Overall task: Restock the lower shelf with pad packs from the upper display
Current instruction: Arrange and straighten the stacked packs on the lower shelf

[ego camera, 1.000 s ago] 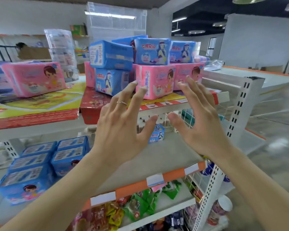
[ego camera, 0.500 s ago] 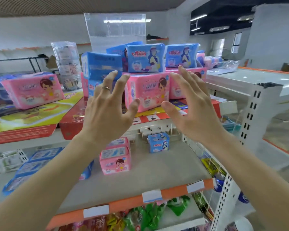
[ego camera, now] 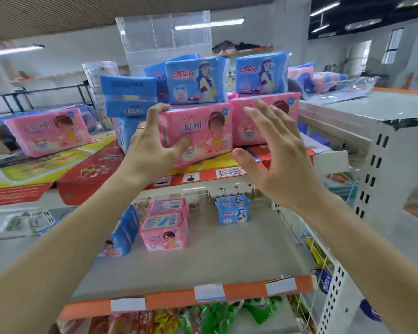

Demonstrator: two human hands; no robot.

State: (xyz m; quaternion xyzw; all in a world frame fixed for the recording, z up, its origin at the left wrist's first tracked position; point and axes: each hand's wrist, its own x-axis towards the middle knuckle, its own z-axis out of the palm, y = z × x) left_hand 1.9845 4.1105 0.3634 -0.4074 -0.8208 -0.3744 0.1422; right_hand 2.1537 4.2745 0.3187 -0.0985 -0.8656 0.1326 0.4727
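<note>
Nearest, the lower shelf (ego camera: pixel 203 261) is only part stocked: a pink stack (ego camera: pixel 164 227) below and left of the pink pack (ego camera: pixel 198 133), a small blue pack (ego camera: pixel 232 210) below and right of it, bare board in front. Above, the change: half a second ago both hands hovered spread and short of the display; now the left hand (ego camera: pixel 152 145) has closed on the pink pack's left end, fingers (ego camera: pixel 158 109) curled over its top edge, thumb pressed on its front. The right hand (ego camera: pixel 275 150) is not on it yet, fingers spread apart, just right of the pack and in front of a second pink pack (ego camera: pixel 266 119).

The pink pack sits on the upper display, a blue pack (ego camera: pixel 196 80) resting on top of it. Judgement: the grasp is only half made; pulling may topple that blue pack. Behind stands a clear box (ego camera: pixel 164 37).
</note>
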